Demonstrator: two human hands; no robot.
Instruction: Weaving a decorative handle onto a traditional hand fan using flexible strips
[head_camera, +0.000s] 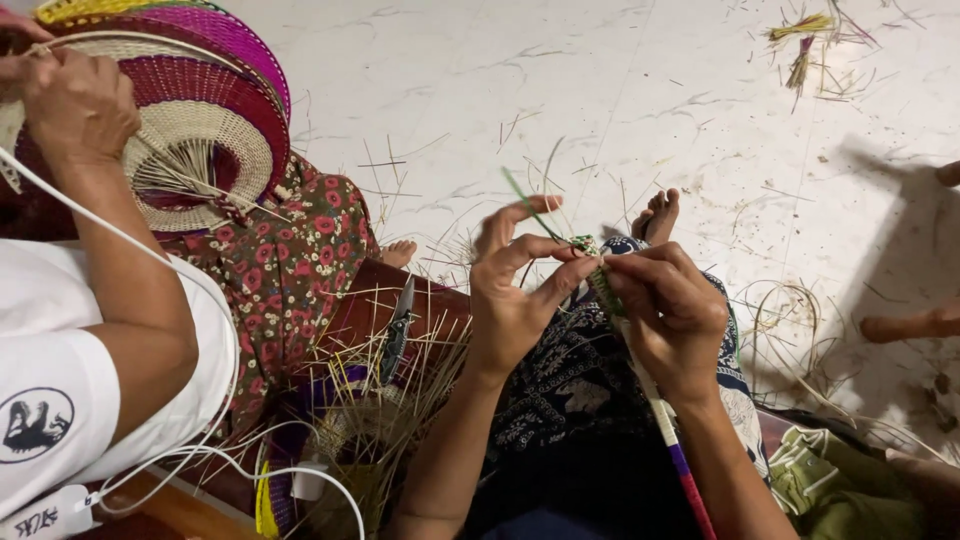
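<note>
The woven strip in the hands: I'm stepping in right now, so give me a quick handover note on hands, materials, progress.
Left hand: fingers spread, pinching the green strand at the weaving point.
Right hand: closed on the woven strip, which runs down over the lap.
Loose straw and a knife lie to the left; a co-worker's hand holds a round woven fan.
Done: the banded length below the right hand. Left: the end at the fingertips is unfinished.

green woven strip (600, 285), upright, pinched, multicoloured end
</note>
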